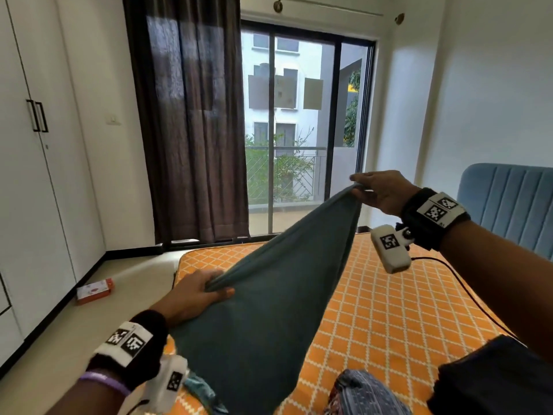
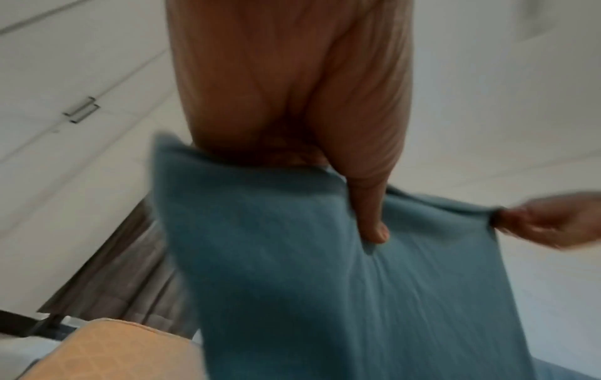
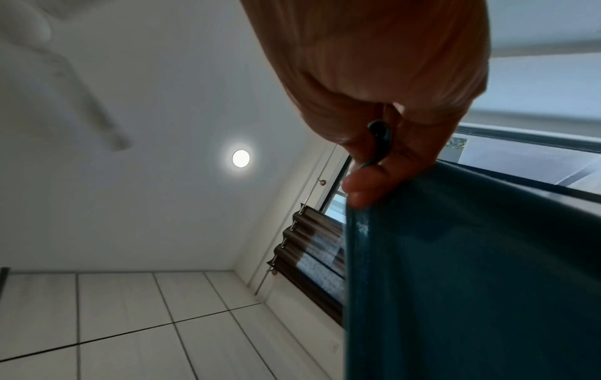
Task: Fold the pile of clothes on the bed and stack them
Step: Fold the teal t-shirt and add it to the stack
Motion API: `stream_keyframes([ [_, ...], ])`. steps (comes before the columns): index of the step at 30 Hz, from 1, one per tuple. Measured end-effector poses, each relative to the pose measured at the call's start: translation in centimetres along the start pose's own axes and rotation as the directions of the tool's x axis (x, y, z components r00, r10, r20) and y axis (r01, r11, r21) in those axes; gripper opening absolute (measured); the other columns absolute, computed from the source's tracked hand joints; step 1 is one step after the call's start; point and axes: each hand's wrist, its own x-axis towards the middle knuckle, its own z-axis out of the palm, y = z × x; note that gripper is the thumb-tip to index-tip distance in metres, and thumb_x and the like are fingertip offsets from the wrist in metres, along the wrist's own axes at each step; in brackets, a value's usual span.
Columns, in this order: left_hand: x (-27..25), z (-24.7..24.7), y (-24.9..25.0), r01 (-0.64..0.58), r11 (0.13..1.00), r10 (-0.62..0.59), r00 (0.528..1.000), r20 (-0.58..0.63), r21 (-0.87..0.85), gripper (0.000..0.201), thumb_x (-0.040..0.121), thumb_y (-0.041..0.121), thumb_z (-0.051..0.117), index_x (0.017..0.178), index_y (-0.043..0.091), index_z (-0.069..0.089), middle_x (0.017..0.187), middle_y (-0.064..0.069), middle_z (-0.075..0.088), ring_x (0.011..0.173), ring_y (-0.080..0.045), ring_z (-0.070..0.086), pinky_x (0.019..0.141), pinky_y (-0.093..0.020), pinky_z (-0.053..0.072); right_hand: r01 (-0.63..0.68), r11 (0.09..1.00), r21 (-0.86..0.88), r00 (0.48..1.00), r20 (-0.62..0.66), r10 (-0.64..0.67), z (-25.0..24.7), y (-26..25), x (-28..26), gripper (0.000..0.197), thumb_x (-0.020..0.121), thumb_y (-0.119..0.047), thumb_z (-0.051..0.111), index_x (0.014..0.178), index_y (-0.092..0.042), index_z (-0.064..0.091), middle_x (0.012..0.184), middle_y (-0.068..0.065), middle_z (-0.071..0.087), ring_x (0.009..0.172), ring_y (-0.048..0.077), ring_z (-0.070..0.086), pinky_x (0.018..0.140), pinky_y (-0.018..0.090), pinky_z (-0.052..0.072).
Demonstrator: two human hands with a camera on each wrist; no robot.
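Note:
A teal cloth (image 1: 269, 310) hangs stretched in the air above the orange patterned bed (image 1: 389, 295). My left hand (image 1: 197, 292) grips one upper corner low at the left, its thumb pressed on the teal cloth (image 2: 325, 270). My right hand (image 1: 380, 190) pinches the other corner higher up, near the window; the teal cloth (image 3: 455, 270) drops from its fingertips. More clothes lie at the bed's near edge: a patterned blue garment (image 1: 368, 393), a dark navy one (image 1: 490, 378) and a teal scrap (image 1: 200, 390) under the hanging cloth.
A blue padded headboard (image 1: 508, 205) stands at the right. White wardrobes (image 1: 33, 175) line the left wall, with an orange and white box (image 1: 94, 291) on the floor beside them. A dark curtain (image 1: 194, 121) and a sliding glass door (image 1: 302, 130) are ahead. A black cable (image 1: 466, 292) crosses the bed.

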Motion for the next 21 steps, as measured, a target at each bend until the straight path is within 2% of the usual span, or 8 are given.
stream_keyframes([
  [3,-0.5,-3.3,-0.8,0.005,1.0,-0.005,0.994,-0.108,-0.004,0.058,0.067,0.068,0.07,0.091,0.016,0.072,0.085,0.001,0.073,0.079,-0.014,0.068,0.076,-0.036,0.054,0.01,0.997,-0.074,0.998,-0.057,-0.015,-2.0,1.2,1.3,0.031,0.094,-0.004,0.066,0.124,0.004,0.065,0.087,0.004,0.063,0.067,0.008,0.06,0.051,0.012,0.052],
  [5,-0.7,-5.4,-0.7,0.032,0.999,-0.037,0.99,-0.135,-0.037,0.056,0.068,0.064,0.074,0.091,0.013,0.072,0.082,0.0,0.074,0.074,-0.012,0.068,0.068,-0.028,0.052,0.039,0.994,-0.102,0.999,-0.032,-0.042,-3.0,1.9,1.8,0.039,0.096,-0.001,0.06,0.133,0.011,0.055,0.087,0.005,0.061,0.069,0.009,0.059,0.055,0.011,0.051],
  [7,-0.9,-7.5,-0.6,0.049,0.999,-0.048,0.985,-0.164,0.002,0.05,0.069,0.066,0.07,0.09,0.021,0.074,0.082,0.002,0.075,0.075,-0.012,0.069,0.068,-0.027,0.052,0.049,0.994,-0.101,0.999,0.014,-0.048,-3.9,2.2,2.0,0.029,0.096,0.003,0.059,0.125,0.008,0.06,0.103,0.012,0.062,0.079,0.011,0.062,0.06,0.013,0.053],
  [9,-0.9,-9.5,-0.1,0.067,0.988,-0.034,0.973,-0.228,0.136,0.046,0.065,0.072,0.062,0.083,0.031,0.074,0.077,0.008,0.073,0.072,-0.009,0.067,0.069,-0.028,0.051,0.021,0.997,-0.074,0.999,0.032,-0.019,-4.5,2.3,1.8,0.019,0.093,0.002,0.064,0.111,0.002,0.068,0.113,0.014,0.064,0.092,0.016,0.066,0.064,0.016,0.057],
  [12,-0.6,-11.8,0.7,0.111,0.948,-0.003,0.94,-0.34,0.297,0.042,0.067,0.064,0.06,0.084,0.028,0.074,0.079,0.007,0.072,0.075,-0.013,0.065,0.073,-0.033,0.048,0.087,0.977,-0.196,0.996,0.039,-0.081,-4.7,2.4,1.5,0.017,0.091,0.004,0.065,0.107,0.0,0.07,0.105,0.014,0.067,0.093,0.022,0.067,0.065,0.019,0.06],
  [15,-0.2,-13.9,1.6,0.177,0.919,-0.022,0.916,-0.401,0.354,0.022,0.076,0.039,0.072,0.089,0.021,0.075,0.085,-0.004,0.072,0.07,-0.019,0.063,0.068,-0.03,0.049,0.254,0.868,-0.426,0.966,0.076,-0.246,-5.0,2.2,1.6,0.016,0.088,0.009,0.068,0.101,0.002,0.073,0.093,0.02,0.07,0.079,0.024,0.068,0.07,0.025,0.062],
  [17,0.0,-15.3,2.0,0.225,0.877,-0.028,0.906,-0.423,0.425,0.009,0.081,0.016,0.078,0.09,0.016,0.075,0.087,-0.011,0.072,0.069,-0.024,0.062,0.07,-0.035,0.054,0.316,0.782,-0.537,0.94,0.067,-0.334,-5.3,1.7,1.7,0.016,0.085,0.007,0.07,0.1,0.003,0.074,0.082,0.017,0.071,0.068,0.022,0.067,0.061,0.019,0.06],
  [21,0.7,-17.3,3.9,0.272,0.754,0.059,0.879,-0.473,0.598,0.007,0.083,0.01,0.074,0.088,0.013,0.076,0.083,-0.011,0.073,0.083,-0.034,0.068,0.076,-0.04,0.053,0.382,0.587,-0.714,0.872,0.068,-0.485,-4.7,1.1,2.1,0.008,0.086,-0.005,0.069,0.085,0.001,0.075,0.065,0.011,0.069,0.048,0.013,0.062,0.046,0.017,0.051],
])
